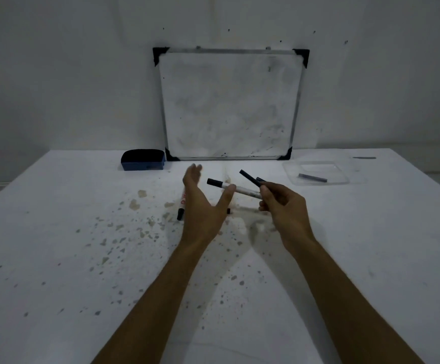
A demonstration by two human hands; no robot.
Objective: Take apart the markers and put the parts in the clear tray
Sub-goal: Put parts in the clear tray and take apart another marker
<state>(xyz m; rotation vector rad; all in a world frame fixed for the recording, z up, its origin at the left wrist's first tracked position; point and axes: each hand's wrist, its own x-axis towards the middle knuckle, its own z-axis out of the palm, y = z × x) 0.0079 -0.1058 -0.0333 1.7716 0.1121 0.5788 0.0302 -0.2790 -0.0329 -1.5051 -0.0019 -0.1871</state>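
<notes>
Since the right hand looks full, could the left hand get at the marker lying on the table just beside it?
Probably yes: the left hand is open and empty, and the marker lies just to its left with nothing over it.

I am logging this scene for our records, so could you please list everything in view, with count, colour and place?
whiteboard: one, white with silver frame and black corners, leaning on the wall at the table's far edge
eraser: one, blue and black, left of the whiteboard
clear tray: one, transparent, far right of the table
dark part: one, dark, inside the clear tray
marker: one, white with black cap, held in the air
black pieces: seemingly two, held
second marker: one, white with red print, on the table behind the left hand
table: one, white, stained
left hand: one, open
right hand: one, fingers closed on the marker and black pieces
</notes>
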